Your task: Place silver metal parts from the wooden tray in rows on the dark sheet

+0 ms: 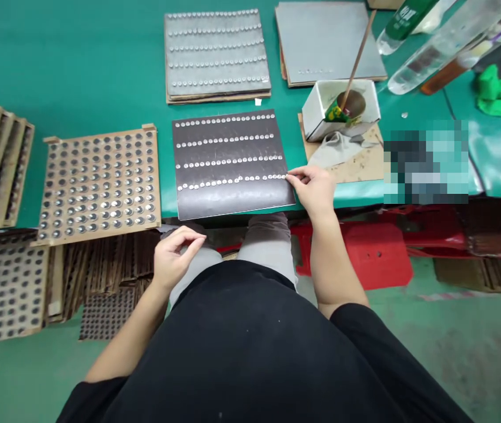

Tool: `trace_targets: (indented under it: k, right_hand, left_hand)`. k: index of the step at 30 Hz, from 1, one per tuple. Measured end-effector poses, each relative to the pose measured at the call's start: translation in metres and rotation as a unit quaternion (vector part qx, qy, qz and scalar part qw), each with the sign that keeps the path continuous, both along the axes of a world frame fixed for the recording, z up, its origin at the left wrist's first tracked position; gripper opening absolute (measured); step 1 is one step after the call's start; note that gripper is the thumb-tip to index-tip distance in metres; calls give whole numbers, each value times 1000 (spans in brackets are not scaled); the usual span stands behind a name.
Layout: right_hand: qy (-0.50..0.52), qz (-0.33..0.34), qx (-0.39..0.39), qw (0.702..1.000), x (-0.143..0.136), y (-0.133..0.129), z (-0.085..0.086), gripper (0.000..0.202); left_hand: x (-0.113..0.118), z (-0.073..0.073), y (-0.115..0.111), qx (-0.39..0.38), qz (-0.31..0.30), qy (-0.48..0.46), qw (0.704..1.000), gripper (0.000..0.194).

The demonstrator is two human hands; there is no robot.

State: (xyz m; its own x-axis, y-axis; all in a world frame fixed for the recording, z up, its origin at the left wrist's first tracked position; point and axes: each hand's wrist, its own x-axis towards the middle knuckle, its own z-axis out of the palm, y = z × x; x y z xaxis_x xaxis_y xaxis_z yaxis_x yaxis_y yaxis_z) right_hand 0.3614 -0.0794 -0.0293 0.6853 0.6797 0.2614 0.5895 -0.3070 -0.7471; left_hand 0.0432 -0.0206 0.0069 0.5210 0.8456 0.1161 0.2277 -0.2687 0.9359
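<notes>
A dark flat sheet (237,198) lies near the table's front edge, with rows of small silver discs (228,140) on it. At the right end of the nearest row, my right hand (314,187) pinches with thumb and forefinger at a small silver disc, its fingertips by the sheet's edge. My left hand (174,257) hangs over my lap, below the sheet's near left corner. Its thumb and fingertips are pressed together; what is between them, if anything, is too small to make out.
To the left stands a wooden board (100,182) with rows of round metal pieces. Behind are a grey disc-covered plate (215,53) and another stacked plate (330,41). A white box (314,111) holds a cup with a stick; a grey cloth (334,150) lies before it.
</notes>
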Motion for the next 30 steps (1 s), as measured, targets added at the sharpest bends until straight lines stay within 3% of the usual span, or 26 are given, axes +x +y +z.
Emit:
trace_targets:
  k: [3, 6, 11, 13, 20, 30]
  right_hand:
    - [31, 15, 48, 998, -5, -4, 5, 5]
    - [71, 56, 132, 987, -34, -15, 16, 8]
    - [125, 243, 211, 939, -110, -24, 29, 4]
    - [136, 281, 239, 920, -132, -24, 28, 5]
    - [125, 269, 233, 926, -155, -21, 21, 7]
    - [130, 221, 201, 945, -166, -31, 14, 6]
  left_hand:
    - [6, 2, -6, -14, -7, -16, 1000, 11]
    - [11, -1, -12, -74, -1, -41, 996, 16]
    - [28, -6, -21, -251, -18, -150, 956, 15]
    - [34, -4, -23, -309, -29, -187, 932, 22]
    - [35, 2, -25, -359, -23, -229, 904, 37]
    - [32, 0, -29, -319, 31, -220, 921, 31]
